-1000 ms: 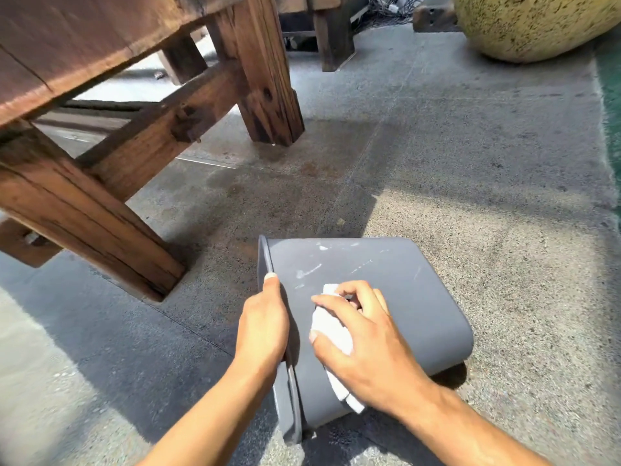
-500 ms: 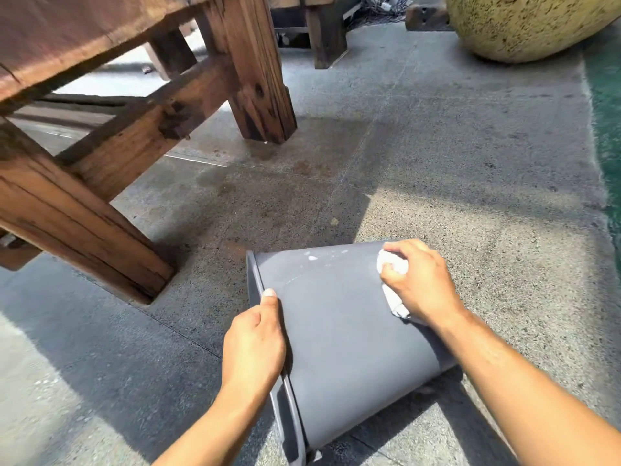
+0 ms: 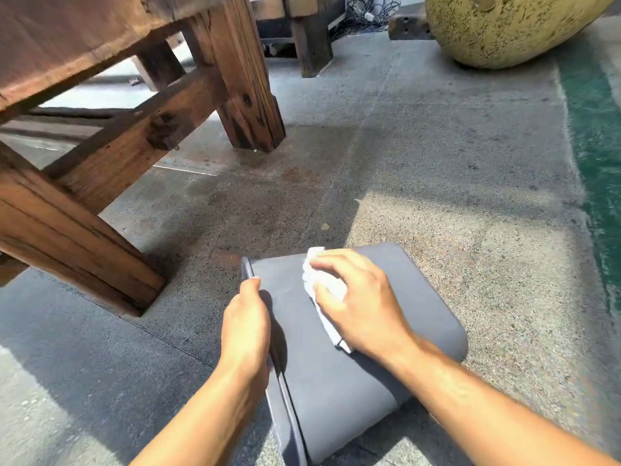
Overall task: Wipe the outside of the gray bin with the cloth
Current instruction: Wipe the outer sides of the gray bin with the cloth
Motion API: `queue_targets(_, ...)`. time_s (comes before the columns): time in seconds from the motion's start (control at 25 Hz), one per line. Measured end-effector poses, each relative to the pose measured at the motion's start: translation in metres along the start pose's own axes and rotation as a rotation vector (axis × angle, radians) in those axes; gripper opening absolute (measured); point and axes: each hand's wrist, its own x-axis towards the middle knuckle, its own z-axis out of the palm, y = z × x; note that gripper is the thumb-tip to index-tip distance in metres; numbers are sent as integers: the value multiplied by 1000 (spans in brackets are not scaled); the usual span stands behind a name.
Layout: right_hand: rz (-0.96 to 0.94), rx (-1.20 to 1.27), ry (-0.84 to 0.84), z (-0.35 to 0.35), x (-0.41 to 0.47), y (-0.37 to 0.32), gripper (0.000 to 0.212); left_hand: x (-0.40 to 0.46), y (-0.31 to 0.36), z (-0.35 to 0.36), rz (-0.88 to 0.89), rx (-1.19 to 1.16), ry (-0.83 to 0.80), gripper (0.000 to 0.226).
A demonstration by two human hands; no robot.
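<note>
Wiping was under way: my right hand pressed the crumpled white cloth flat on the smooth gray plastic bin, lying sideways at bottom middle. My left hand gripped its rim. Next, I guessed, unwiped sides.

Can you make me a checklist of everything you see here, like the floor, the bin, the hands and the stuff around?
Surface: speckled concrete floor, part sun, part shade.
Job's things: gray bin lying on its side; white cloth pressed on its top side.
Clutter: small pebble beyond the bin.
Grippers: left hand grips the bin's rim; right hand presses the cloth.
Cables: tangled cables at the back.
Surroundings: wooden table legs, big yellow pot, green strip.
</note>
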Motion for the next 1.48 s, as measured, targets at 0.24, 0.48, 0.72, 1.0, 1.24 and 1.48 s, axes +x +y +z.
queue_targets(0.24, -74, 44, -69, 30, 4, -40, 30, -15, 8, 5, 94, 28, 75, 67)
queue_targets(0.48, 56, -119, -117, 7, 40, 16, 33, -18, -1, 0, 363, 376, 47, 73)
queue_targets(0.72, 623, -297, 53, -55, 38, 108, 13, -29, -13, 2, 293, 338, -126, 79)
queue_targets(1.0, 672, -298, 236, -73, 6, 117, 19, -14, 0, -5, -286, -169, -212, 24)
queue_targets(1.24, 280, -149, 92, -35, -22, 58, 24, -12, 12, -13, -470, -147, -230, 55)
queue_targets(1.48, -109, -22, 136, 0, -37, -14, 29, -34, 30, 3, -279, -134, -346, 37)
